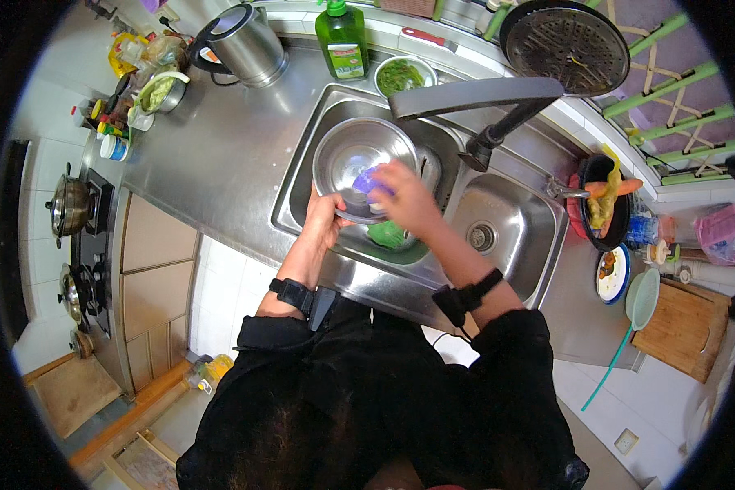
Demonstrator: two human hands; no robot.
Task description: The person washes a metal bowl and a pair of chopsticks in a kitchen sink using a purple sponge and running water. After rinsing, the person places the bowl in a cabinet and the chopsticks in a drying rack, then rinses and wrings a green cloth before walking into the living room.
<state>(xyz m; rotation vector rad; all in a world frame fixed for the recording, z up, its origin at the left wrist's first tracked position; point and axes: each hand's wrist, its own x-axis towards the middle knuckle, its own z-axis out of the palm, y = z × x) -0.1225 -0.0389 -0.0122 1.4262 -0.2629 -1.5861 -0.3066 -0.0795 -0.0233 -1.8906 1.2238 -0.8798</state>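
A stainless steel bowl [343,144] is tilted over the left sink basin [300,199]. My left hand [323,215] grips its near left rim, thumb over the edge. Inside the bowl, my right hand [407,199] presses a purple scrubbing cloth or sponge [367,180] near the right side; the hand is slightly blurred. Something green [387,234], perhaps a cloth, lies in the basin below the bowl, partly hidden by it. Above the sink reaches a dark grey faucet [478,95].
The right sink basin [508,214] has a drain strainer [481,237]. Behind the sink stand a green detergent bottle [343,46] and a bowl of green vegetables [401,76]. An electric kettle [251,49] is at back left. A black basin [612,211] with a carrot sits right.
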